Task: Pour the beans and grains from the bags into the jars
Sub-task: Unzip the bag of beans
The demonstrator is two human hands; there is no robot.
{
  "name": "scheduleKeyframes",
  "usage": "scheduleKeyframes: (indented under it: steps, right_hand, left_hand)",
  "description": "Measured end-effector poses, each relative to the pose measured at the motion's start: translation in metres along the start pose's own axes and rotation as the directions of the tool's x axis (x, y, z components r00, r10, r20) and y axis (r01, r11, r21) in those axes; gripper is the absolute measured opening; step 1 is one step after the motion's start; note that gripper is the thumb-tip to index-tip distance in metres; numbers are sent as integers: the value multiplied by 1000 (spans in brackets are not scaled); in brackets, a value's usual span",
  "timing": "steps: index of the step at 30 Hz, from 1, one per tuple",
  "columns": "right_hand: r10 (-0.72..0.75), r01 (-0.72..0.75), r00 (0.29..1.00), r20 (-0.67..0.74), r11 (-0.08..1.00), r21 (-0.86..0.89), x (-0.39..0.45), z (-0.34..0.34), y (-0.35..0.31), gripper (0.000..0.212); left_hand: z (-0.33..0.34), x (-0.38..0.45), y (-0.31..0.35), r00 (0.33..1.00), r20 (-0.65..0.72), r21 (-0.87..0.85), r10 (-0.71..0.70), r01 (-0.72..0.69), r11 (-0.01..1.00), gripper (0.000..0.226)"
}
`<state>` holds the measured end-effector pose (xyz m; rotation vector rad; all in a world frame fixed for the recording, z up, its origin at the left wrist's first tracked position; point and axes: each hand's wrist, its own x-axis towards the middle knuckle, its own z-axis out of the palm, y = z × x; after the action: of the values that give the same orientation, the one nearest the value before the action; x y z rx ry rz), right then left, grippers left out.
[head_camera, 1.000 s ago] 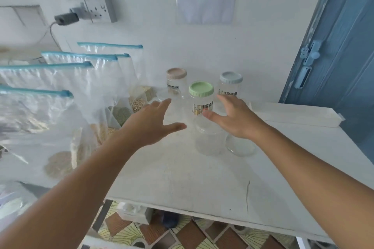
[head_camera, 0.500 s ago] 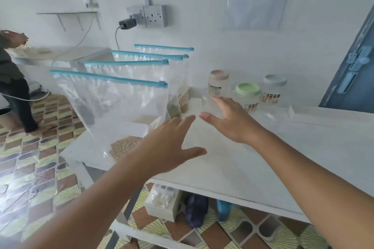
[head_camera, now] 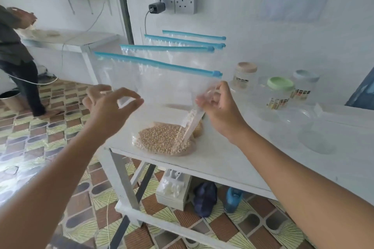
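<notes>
Grip: my right hand (head_camera: 219, 111) pinches the bag (head_camera: 162, 95); left hand (head_camera: 110, 107) loosely curled, holding nothing.
Bag: upright at worktop's (head_camera: 232, 168) left corner, jars (head_camera: 280, 92) rightward.

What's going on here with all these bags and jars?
A person is taking hold of the nearest zip bag, which holds pale round beans and stands on the white table. The right hand pinches the bag's side; the left hand is at its other side, grip unclear. Three more bags stand behind. The lidded jars sit untouched, so nothing is poured yet.
</notes>
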<state>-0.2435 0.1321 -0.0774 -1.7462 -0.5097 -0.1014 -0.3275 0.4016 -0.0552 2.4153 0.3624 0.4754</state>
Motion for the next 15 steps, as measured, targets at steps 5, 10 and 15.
scheduleKeyframes:
  steps: [5,10,15]
  right_hand:
    - [16,-12,998,-67,998,66,10,12,3,7]
    - [40,-24,989,-139,992,121,18,5,1,14]
    - [72,-50,975,-210,993,106,23,-18,3,18]
  left_hand:
    - [-10,29,-15,999,-36,-508,-2,-17,861,20]
    - [-3,44,-19,998,-50,-743,-43,-8,670,11]
    - [10,57,4,1000,-23,-833,-16,-10,553,10]
